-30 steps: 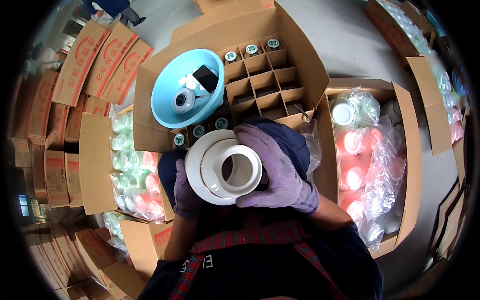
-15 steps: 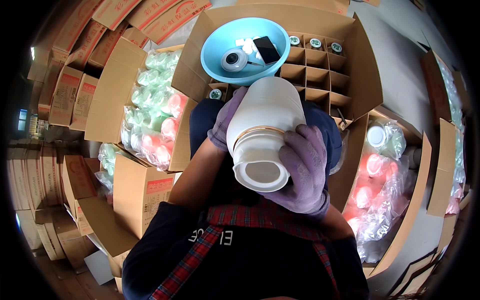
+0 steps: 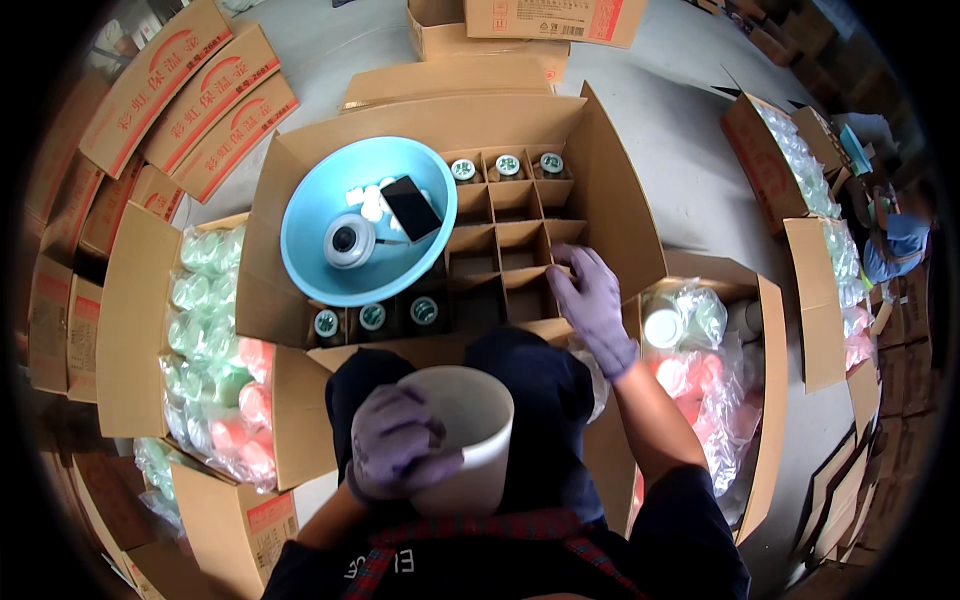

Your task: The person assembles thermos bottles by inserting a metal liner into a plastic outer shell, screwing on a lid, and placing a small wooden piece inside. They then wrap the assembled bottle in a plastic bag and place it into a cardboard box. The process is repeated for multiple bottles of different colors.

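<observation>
My left hand, in a purple-grey glove, is closed round the side of a white plastic flask shell above my lap. The shell's wide open end faces up and shows its hollow inside; its lower end is hidden. At the front right of the divided carton, my gloved right hand reaches over the compartments. Its thumb and forefinger are apart, and nothing shows between them. Several bottles with green-and-white tops stand in cells along the carton's near and far rows.
A blue basin on the carton holds a phone, a round white device and small white pieces. Cartons of bagged green and pink parts flank me on the left and right. Another person is at far right.
The white shell has turned its wide open end upward and come down toward my lap. My right hand has left it and moved to the carton. The view has shifted.
</observation>
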`<state>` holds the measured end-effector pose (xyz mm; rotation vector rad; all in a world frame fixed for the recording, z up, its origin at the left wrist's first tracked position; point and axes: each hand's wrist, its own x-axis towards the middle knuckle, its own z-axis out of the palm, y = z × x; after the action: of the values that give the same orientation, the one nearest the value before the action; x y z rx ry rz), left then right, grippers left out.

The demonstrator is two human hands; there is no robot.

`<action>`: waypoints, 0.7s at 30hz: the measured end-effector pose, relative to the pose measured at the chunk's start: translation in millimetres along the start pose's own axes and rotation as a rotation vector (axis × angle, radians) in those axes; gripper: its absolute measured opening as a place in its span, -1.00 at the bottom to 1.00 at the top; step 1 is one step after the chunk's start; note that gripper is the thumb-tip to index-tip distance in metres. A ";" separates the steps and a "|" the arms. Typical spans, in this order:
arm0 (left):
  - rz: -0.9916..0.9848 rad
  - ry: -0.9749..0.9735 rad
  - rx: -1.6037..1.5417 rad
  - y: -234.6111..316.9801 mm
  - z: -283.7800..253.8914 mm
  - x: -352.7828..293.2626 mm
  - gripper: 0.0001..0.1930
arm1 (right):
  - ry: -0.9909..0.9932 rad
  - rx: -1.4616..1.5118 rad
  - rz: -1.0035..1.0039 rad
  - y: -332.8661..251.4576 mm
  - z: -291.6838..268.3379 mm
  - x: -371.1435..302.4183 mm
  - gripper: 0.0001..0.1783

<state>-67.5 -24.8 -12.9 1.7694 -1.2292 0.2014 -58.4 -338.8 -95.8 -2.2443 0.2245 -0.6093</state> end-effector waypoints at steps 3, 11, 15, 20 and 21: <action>-0.090 0.026 -0.170 -26.6 -2.2 -13.2 -0.82 | -0.108 -0.217 0.199 79.3 73.7 81.2 -0.51; -0.301 -0.028 -0.320 -68.5 -4.5 3.9 -0.73 | -0.198 -0.405 0.332 213.1 224.5 260.4 -0.30; -0.338 0.008 -0.334 -73.1 -12.0 21.3 -0.70 | -0.274 -0.541 0.397 226.9 249.7 266.9 -0.28; -0.354 0.189 -0.475 -83.2 -1.3 -2.5 -0.67 | -0.032 -0.499 0.138 166.6 185.9 229.6 -0.24; -0.452 0.283 -0.633 -86.4 1.3 -13.9 -0.56 | 0.076 -0.499 -0.043 143.5 166.9 218.7 -0.24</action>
<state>-5.5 -11.9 -73.3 1.3501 -0.5729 -0.1819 218.6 -402.8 -220.2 -2.7110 0.4041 -0.7234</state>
